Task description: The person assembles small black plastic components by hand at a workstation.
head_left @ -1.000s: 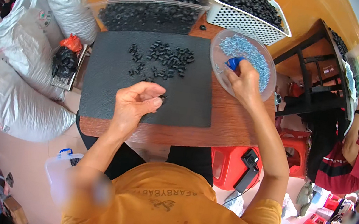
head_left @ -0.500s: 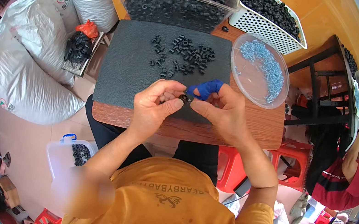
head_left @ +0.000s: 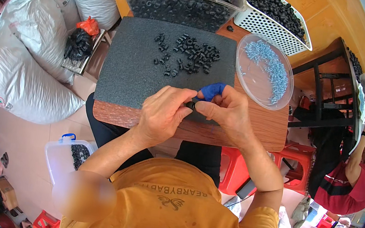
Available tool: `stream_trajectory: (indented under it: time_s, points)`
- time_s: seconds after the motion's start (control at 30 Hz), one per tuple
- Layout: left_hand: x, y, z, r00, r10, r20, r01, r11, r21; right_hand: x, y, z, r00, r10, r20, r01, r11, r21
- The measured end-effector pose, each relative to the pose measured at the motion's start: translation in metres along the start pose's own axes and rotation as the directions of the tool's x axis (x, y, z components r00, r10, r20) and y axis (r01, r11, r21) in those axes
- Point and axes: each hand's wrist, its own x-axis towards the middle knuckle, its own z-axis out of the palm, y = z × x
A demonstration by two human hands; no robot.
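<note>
Over the front edge of a dark grey mat (head_left: 123,67), both hands meet around one small black ring-shaped part (head_left: 190,104). My left hand (head_left: 163,111) pinches it between thumb and fingertips. From the other side my right hand (head_left: 227,111), a blue wrap (head_left: 213,90) on its index finger, presses thumb and finger against the same part. Whether the right fingers hold anything else is hidden. Loose black parts (head_left: 195,57) of the same look lie scattered on the mat beyond the hands. Right of them a round clear tray (head_left: 250,88) holds many tiny light-blue pieces.
A clear bin (head_left: 180,0) and a white perforated basket (head_left: 275,31), both full of black parts, stand behind the mat. White sacks (head_left: 33,73) fill the left. Beside my leg sits a plastic box (head_left: 56,156). Red stools (head_left: 295,166) and another person (head_left: 351,182) are at right.
My left hand has turned and shifted slightly right, its fingers now closer around the black part. The right hand has barely moved. The view has shifted a little.
</note>
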Motion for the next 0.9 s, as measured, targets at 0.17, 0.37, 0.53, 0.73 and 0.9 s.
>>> stream_trajectory:
  time_s: [0.17,0.37,0.53,0.73,0.9]
  points:
    - [-0.002,0.0,0.0,1.0,-0.022,0.004,0.022,0.999,-0.048,-0.001,0.002,0.004,0.999,0.036,-0.007,-0.036,0.999,-0.001]
    - [-0.011,0.001,0.003,0.99,-0.136,-0.041,0.127,0.977,-0.171,-0.001,0.01,0.004,0.989,0.138,0.055,-0.144,0.98,0.136]
    - [-0.021,-0.002,0.013,0.96,-0.268,-0.082,0.223,0.908,-0.355,-0.001,0.02,0.013,0.994,0.107,0.003,-0.104,0.951,0.29]
    - [-0.021,-0.003,0.012,0.96,-0.275,-0.057,0.232,0.89,-0.392,-0.002,0.03,0.017,0.983,0.182,0.015,-0.168,0.869,0.465]
    - [-0.021,0.001,0.013,0.938,-0.338,-0.079,0.283,0.876,-0.391,-0.003,0.03,0.018,0.983,0.181,-0.004,-0.165,0.905,0.392]
